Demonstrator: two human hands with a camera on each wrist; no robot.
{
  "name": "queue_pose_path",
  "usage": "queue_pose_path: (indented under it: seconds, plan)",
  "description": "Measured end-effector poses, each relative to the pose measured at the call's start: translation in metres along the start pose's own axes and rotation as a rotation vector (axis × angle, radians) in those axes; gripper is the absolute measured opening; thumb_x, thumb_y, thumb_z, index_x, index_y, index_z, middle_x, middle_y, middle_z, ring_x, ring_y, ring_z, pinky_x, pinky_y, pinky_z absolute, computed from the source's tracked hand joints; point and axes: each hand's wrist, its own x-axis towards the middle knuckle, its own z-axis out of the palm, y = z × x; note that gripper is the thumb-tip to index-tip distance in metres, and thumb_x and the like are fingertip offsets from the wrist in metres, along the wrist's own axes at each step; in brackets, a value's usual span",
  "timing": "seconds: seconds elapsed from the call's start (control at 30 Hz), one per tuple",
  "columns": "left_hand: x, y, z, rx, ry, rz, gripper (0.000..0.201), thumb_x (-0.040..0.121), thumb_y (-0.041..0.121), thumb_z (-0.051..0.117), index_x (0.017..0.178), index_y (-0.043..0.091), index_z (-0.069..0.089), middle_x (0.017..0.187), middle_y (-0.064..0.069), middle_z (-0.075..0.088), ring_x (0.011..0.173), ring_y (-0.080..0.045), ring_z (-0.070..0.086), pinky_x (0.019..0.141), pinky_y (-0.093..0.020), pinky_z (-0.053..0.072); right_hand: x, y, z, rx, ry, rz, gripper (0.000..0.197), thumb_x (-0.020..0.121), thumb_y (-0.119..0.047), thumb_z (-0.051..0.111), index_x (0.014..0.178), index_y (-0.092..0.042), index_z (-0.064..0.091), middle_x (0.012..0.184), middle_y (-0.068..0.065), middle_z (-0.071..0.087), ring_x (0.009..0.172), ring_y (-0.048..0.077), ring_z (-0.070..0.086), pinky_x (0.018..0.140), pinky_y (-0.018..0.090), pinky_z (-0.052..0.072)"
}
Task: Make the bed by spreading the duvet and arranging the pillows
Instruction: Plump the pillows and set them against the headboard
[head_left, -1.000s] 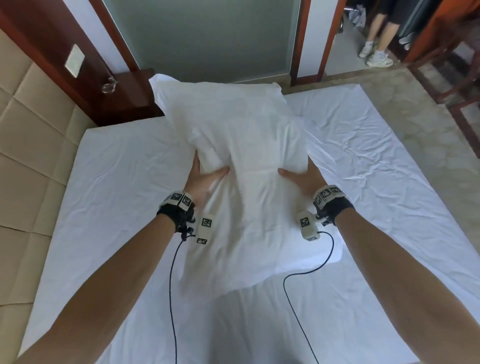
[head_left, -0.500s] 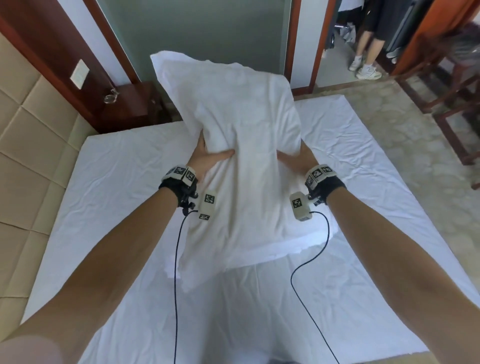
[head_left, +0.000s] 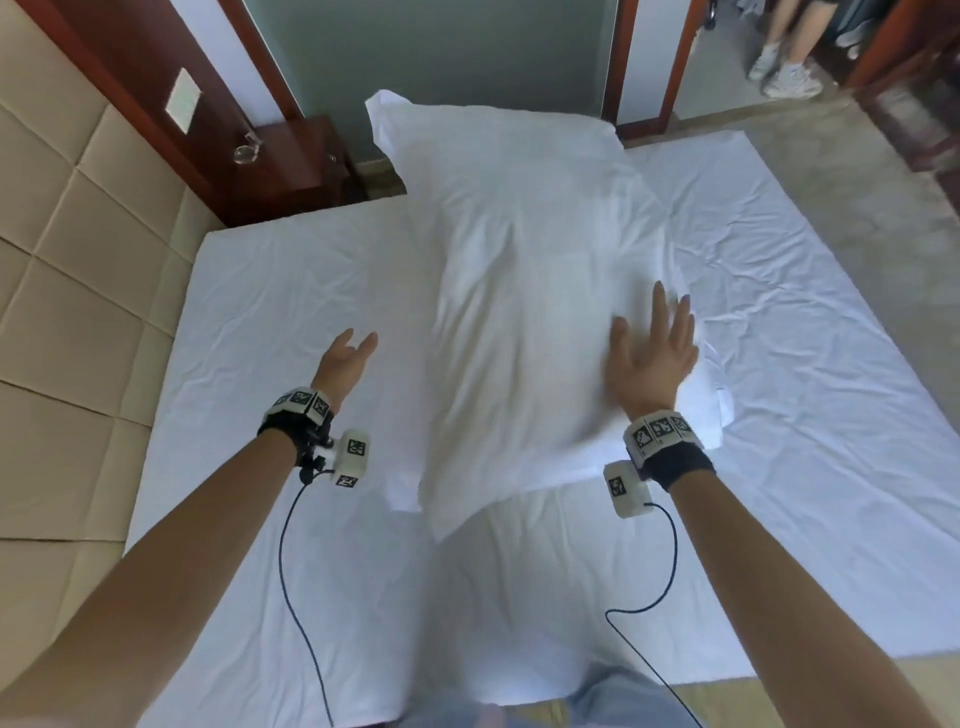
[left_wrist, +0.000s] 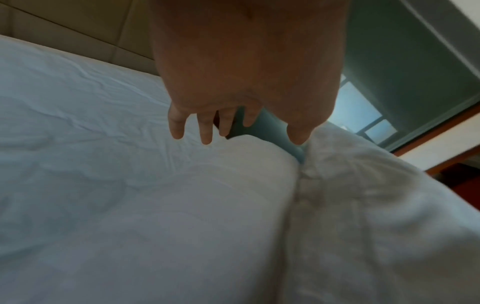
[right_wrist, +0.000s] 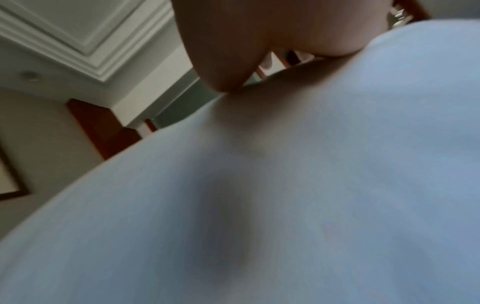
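Observation:
A large white pillow (head_left: 524, 291) lies lengthwise on the middle of the white-sheeted bed (head_left: 270, 322). My right hand (head_left: 652, 353) lies flat, fingers straight and spread, on the pillow's right side. My left hand (head_left: 345, 358) is open and hovers over the sheet to the left of the pillow, apart from it. In the left wrist view the left hand (left_wrist: 233, 123) has relaxed fingers above the sheet, with the pillow (left_wrist: 363, 205) to its right. In the right wrist view my right hand (right_wrist: 259, 51) presses the pillow (right_wrist: 285, 195). No duvet is in view.
A padded beige headboard (head_left: 67, 312) runs along the left. A dark wooden nightstand (head_left: 291, 166) with a glass (head_left: 248, 146) stands at the far left corner. A person's legs (head_left: 784, 57) show in the doorway at the far right. Floor lies to the right of the bed.
Both hands gripped the pillow and held it raised; it has now dropped onto the bed. The left hand let go and moved left; the right hand opened flat on it.

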Motion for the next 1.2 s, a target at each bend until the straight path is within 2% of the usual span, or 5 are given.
queue_pose_path:
  seconds: [0.23,0.57,0.8,0.97,1.2]
  plan:
    - [0.024,-0.099,-0.049,-0.058,-0.146,-0.165,0.091,0.084,0.074,0.059,0.158,0.036,0.023,0.159,0.004,0.035,0.138,-0.026,0.044,0.110,-0.056,0.037,-0.169,0.058,0.069,0.503,0.303,0.653,0.083,0.095,-0.068,0.042,0.163,-0.030,0.012,0.170,0.005,0.011,0.156,0.022,0.014,0.126,0.050,0.017]
    - [0.062,-0.215,0.001,-0.154,-0.531,-0.194,0.132,0.052,0.077,0.082,0.158,0.036,0.015,0.146,0.008,0.043,0.130,-0.022,0.048,0.105,-0.056,0.045,-0.337,0.049,0.265,1.149,-0.155,1.268,0.132,0.056,-0.083,0.077,0.162,-0.040,0.010,0.169,0.009,0.011,0.152,0.035,0.026,0.105,0.072,0.039]
    - [0.131,-0.226,0.108,-0.063,-0.333,-0.048,0.120,0.040,0.080,0.084,0.140,0.025,0.047,0.127,0.005,0.067,0.115,-0.019,0.065,0.102,-0.041,0.052,-0.293,0.091,0.342,1.185,-0.198,1.330,0.089,0.086,-0.058,0.064,0.159,-0.024,0.026,0.165,0.006,0.027,0.148,0.034,0.033,0.099,0.066,0.045]
    - [0.149,-0.217,0.111,-0.046,-0.428,0.049,0.103,0.049,0.073,0.084,0.134,0.023,0.054,0.120,0.003,0.071,0.109,-0.019,0.068,0.100,-0.042,0.054,-0.257,0.074,0.364,0.966,-0.171,1.346,0.018,0.071,-0.007,0.056,0.081,-0.009,0.042,0.101,0.013,0.054,0.086,0.025,0.055,0.056,0.027,0.053]
    - [0.169,-0.278,0.057,-0.161,-0.550,-0.166,0.137,0.049,0.064,0.092,0.158,0.035,0.013,0.160,-0.001,0.032,0.139,-0.024,0.044,0.114,-0.050,0.039,-0.271,0.050,0.364,-0.098,-0.782,0.669,0.043,0.089,-0.033,0.055,0.132,-0.030,0.058,0.089,0.013,0.070,0.081,0.024,0.070,0.064,0.025,0.052]
